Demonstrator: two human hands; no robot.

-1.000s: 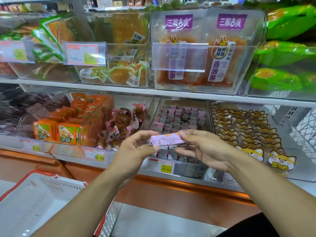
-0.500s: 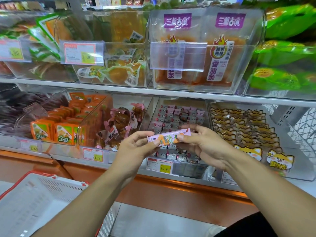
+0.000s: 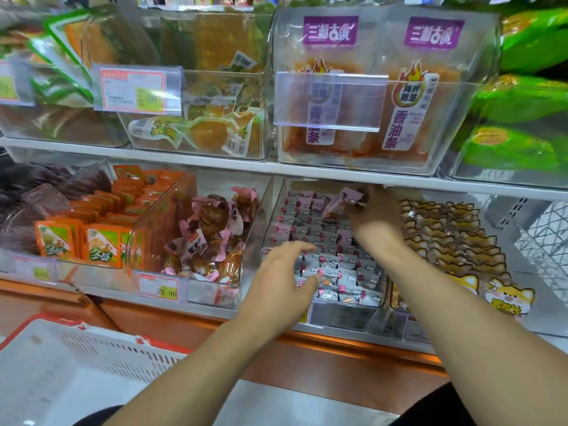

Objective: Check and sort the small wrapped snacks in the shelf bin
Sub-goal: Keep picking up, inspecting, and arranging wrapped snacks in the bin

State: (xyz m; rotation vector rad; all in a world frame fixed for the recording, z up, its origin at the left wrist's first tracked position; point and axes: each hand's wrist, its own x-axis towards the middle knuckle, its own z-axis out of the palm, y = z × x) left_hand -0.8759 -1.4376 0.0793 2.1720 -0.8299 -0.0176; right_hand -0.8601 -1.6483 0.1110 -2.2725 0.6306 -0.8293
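A clear shelf bin on the lower shelf holds several rows of small pink-and-white wrapped snacks. My right hand reaches to the back of the bin and pinches one pink wrapped snack just above the rear rows. My left hand hovers at the bin's front left with its fingers spread and relaxed, holding nothing, its fingertips just over the front rows.
Beside the bin stand a clear bin of brown snacks in pink wrappers on the left and a bin of dog-print packets on the right. The upper shelf edge hangs low over the bin. A white and red basket sits at lower left.
Both hands held one pink snack in front of the bin. Now my left hand has let go, and my right hand has carried the snack to the bin's back.
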